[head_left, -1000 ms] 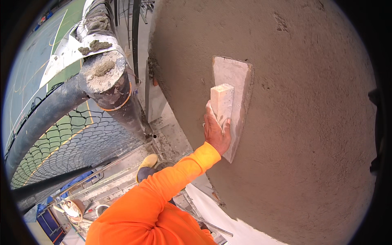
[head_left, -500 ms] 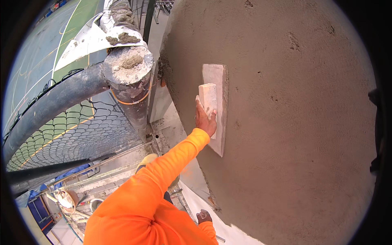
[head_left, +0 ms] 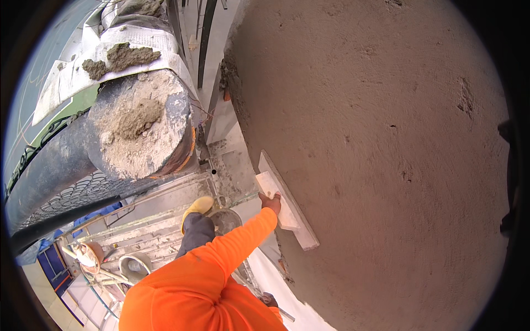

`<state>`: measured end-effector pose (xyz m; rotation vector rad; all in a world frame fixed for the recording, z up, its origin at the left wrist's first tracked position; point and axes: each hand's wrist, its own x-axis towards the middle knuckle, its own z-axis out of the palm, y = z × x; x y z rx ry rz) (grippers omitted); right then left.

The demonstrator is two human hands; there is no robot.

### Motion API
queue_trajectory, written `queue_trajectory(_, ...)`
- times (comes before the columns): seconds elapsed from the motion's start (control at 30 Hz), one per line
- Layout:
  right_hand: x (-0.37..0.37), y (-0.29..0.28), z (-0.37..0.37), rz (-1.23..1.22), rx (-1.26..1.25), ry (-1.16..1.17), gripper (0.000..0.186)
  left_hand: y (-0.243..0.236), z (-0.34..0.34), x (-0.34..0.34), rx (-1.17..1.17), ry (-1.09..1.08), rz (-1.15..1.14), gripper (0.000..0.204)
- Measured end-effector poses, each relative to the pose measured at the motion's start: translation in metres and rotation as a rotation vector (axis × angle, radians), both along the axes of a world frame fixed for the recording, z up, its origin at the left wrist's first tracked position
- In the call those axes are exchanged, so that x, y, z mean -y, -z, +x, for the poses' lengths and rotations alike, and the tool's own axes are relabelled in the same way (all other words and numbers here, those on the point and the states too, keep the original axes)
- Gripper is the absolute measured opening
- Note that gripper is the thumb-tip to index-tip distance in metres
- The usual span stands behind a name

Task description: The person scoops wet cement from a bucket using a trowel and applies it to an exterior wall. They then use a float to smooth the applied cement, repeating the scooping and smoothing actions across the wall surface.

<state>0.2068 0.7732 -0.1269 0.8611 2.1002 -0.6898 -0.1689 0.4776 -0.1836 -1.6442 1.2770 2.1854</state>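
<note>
My left hand (head_left: 270, 203) is closed round the handle of a pale plastering float (head_left: 289, 202). The float stands at the left edge of a wide surface of wet grey-brown plaster (head_left: 386, 220), its long board slanting down to the right. Its board looks tilted, and whether its whole face touches the plaster cannot be told. Low in the picture, beside my orange-clad body, hangs my right hand (head_left: 269, 299). Its fingers look curled, and what they hold, if anything, is hidden.
A thick pipe post (head_left: 138, 127) topped with crumbled mortar stands at the left, with chain-link mesh (head_left: 83, 196) below it. A white sheet (head_left: 61, 83) carries mortar lumps. An orange bucket (head_left: 91, 256) and a grey bucket (head_left: 135, 267) stand near planks below. My yellow boot (head_left: 200, 206) shows.
My left hand has drawn the float down toward the plaster's left edge, and its board has turned. The view has shifted, so the pipe post looks larger and nearer.
</note>
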Motion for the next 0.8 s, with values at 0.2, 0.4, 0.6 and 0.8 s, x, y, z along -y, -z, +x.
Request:
queue_trajectory(0.2,0.066,-0.018,-0.047,-0.080,-0.234,-0.196,0.059,-0.020,-0.081,0.143,-0.050,-0.010,-0.021,0.093)
queue_trajectory(0.4,0.089,-0.022,-0.053,-0.102,-0.174,-0.215,0.055,-0.115,-0.151,0.248,-0.142,-0.058,-0.344,0.089)
queue_trajectory(0.6,0.077,-0.019,-0.060,-0.005,-0.189,-0.303,0.054,-0.302,-0.168,0.305,-0.495,-0.143,-0.510,0.088)
queue_trajectory(0.8,0.075,-0.018,-0.075,0.004,-0.201,-0.329,0.055,-0.382,-0.097,0.187,-1.120,-0.097,-1.115,0.086)
